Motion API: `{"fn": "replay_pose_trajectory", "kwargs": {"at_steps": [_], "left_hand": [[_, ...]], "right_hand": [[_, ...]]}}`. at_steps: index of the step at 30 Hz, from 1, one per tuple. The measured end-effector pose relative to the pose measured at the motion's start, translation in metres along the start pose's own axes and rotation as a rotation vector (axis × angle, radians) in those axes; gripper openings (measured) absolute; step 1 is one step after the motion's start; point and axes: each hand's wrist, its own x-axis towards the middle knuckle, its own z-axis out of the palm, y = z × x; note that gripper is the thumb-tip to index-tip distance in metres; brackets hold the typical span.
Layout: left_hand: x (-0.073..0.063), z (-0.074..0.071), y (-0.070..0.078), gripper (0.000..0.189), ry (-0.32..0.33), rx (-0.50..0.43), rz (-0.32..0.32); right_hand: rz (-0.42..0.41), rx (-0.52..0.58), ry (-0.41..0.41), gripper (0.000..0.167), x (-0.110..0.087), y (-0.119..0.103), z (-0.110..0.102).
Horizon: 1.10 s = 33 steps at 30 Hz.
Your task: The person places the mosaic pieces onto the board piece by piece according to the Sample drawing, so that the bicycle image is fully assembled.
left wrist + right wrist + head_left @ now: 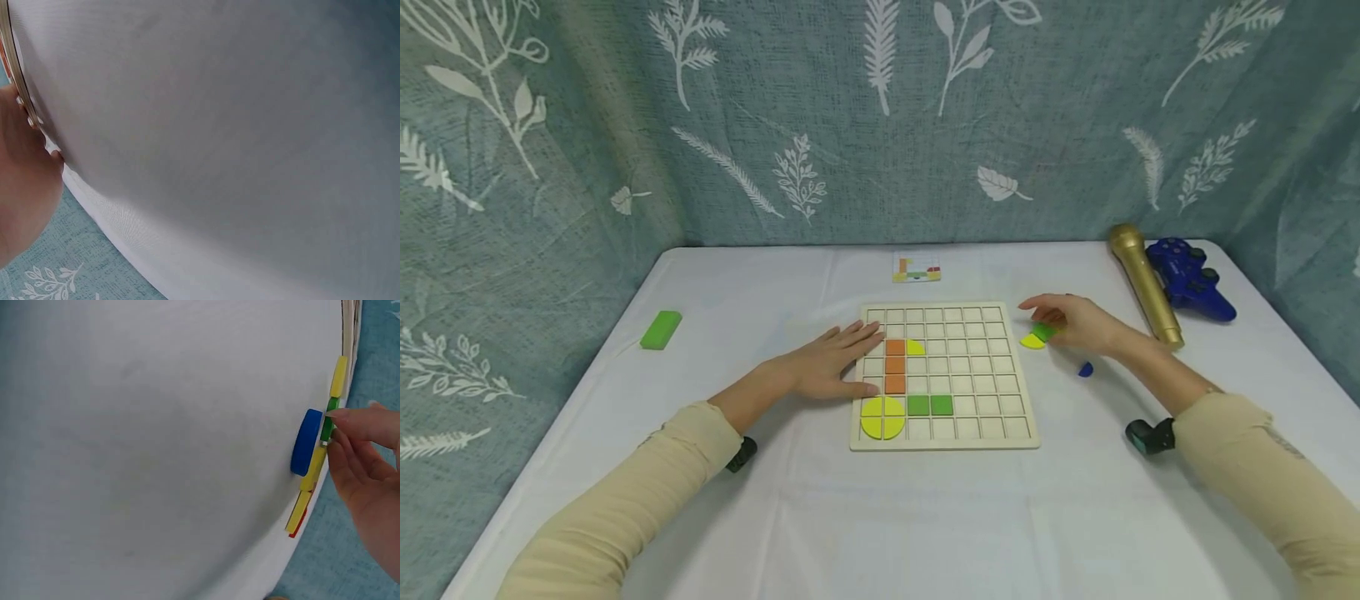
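A pale wooden grid board (946, 446) lies on the white table. My left hand (826, 364) rests spread over its left edge, beside a column of orange squares (895, 365). Also on the grid are a yellow quarter-circle (914, 347), a yellow disc of quarter pieces (883, 417) and two green squares (929, 406). Right of the board, my right hand (1084, 323) pinches a green piece (325, 430) between thumb and fingers. A yellow piece (1032, 342) lies just by its fingertips, and a blue piece (306, 442) sits nearer the camera. More yellow pieces (299, 511) and a red one (301, 526) show in the right wrist view.
Behind the board lies a small picture card (917, 268). A green block (661, 330) is at the far left. At the back right, a gold microphone (1146, 287) lies against a blue game controller (1189, 277). A patterned curtain (865, 167) hangs behind the table.
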Motion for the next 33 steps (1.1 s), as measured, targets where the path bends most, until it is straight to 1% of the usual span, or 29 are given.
{"fn": "replay_pose_trajectory", "kwargs": {"at_steps": [6, 11, 14, 18, 24, 27, 33], "left_hand": [[0.0006, 0.0007, -0.0003, 0.088, -0.001, 0.008, 0.005], [0.0019, 0.0005, -0.0008, 0.087, -0.004, 0.002, 0.004], [0.002, 0.0002, -0.0009, 0.087, -0.002, 0.005, 0.004], [0.0012, -0.0003, -0.0003, 0.086, 0.005, 0.009, 0.008], [-0.0003, -0.0001, 0.0016, 0.088, 0.009, 0.012, 0.0], [-0.0003, 0.0009, 0.0016, 0.088, 0.011, 0.019, -0.005], [0.0005, 0.0006, 0.0012, 0.087, 0.008, 0.032, -0.012]], "right_hand": [[-0.022, -0.064, -0.038, 0.051, 0.005, -0.0004, 0.0001], [-0.037, -0.075, -0.054, 0.057, 0.0053, -0.0011, -0.0015], [-0.036, -0.076, -0.059, 0.056, 0.0064, -0.002, -0.0025], [-0.005, -0.068, -0.076, 0.057, 0.0079, -0.0027, -0.0036], [0.053, -0.041, -0.106, 0.064, 0.0088, -0.0039, -0.0057], [0.079, -0.049, -0.103, 0.06, 0.0085, -0.0045, -0.0061], [0.101, -0.079, -0.084, 0.039, 0.0066, -0.0032, -0.0064]]}}
